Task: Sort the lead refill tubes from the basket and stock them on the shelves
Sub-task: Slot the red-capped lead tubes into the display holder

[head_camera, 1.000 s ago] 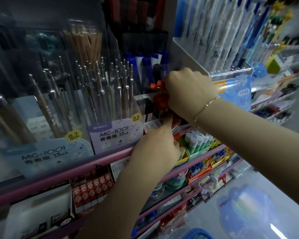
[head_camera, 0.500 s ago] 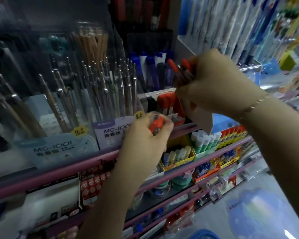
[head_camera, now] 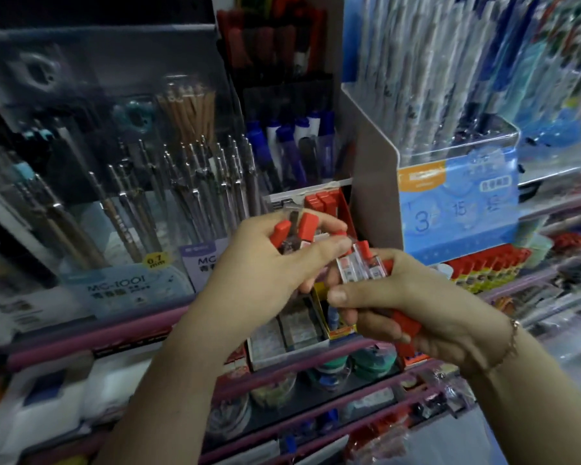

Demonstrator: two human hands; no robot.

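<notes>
The left hand [head_camera: 265, 263] grips red-capped lead refill tubes [head_camera: 291, 231] with curled fingers, while the right hand [head_camera: 426, 307] clasps further tubes [head_camera: 361, 265], before the shelf [head_camera: 81, 333].

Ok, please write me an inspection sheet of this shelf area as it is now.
Surface: pink-edged shelves, fully stocked.
Job's things: red-capped lead refill tubes in both hands; more in the red display box.
Clutter: mechanical pencils, blue markers, tape rolls.
Grips: left hand holds tubes; right hand holds tubes.
Cables: nothing seen.
Surroundings: pen display to the right; basket not seen.
</notes>
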